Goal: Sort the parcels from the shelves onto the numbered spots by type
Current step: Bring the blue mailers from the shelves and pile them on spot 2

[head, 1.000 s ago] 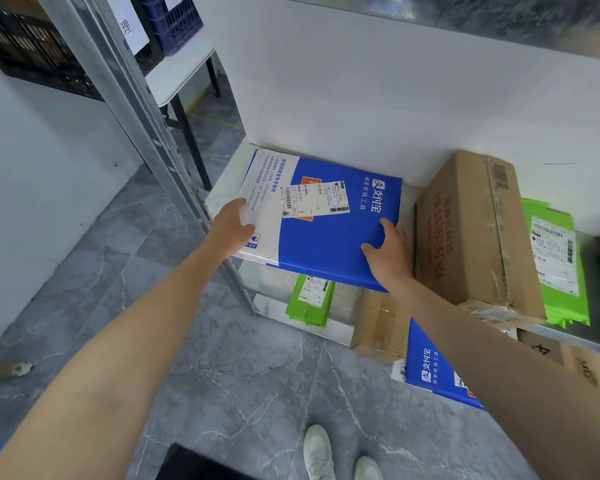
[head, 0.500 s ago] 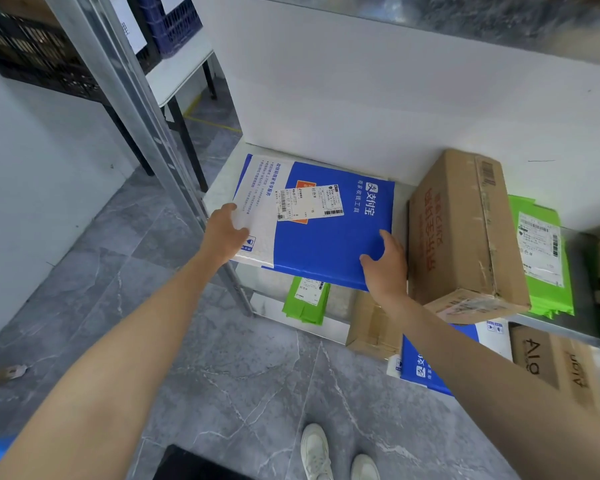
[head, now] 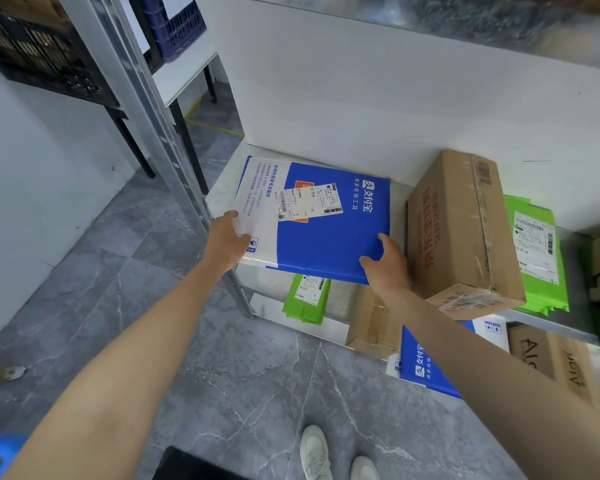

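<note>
A flat blue and white mailer (head: 329, 233) with a shipping label lies at the left end of a metal shelf (head: 222, 188), its near edge sticking out past the shelf front. My left hand (head: 227, 239) grips its white left edge, thumb on top. My right hand (head: 385, 263) grips its near right corner, thumb on the blue face. To the right stands a brown cardboard box (head: 465, 226), and beyond it lies a green mailer (head: 534, 258).
On the shelf below lie a green mailer (head: 307, 296), a small brown box (head: 371, 327), another blue mailer (head: 426, 365) and a printed carton (head: 551, 358). A steel shelf post (head: 142, 109) rises at left. Grey tiled floor (head: 187, 341) and my white shoes (head: 314, 452) are underneath.
The view has shifted slightly and both hands keep their hold on the blue mailer; the mailer has barely moved on the shelf.
</note>
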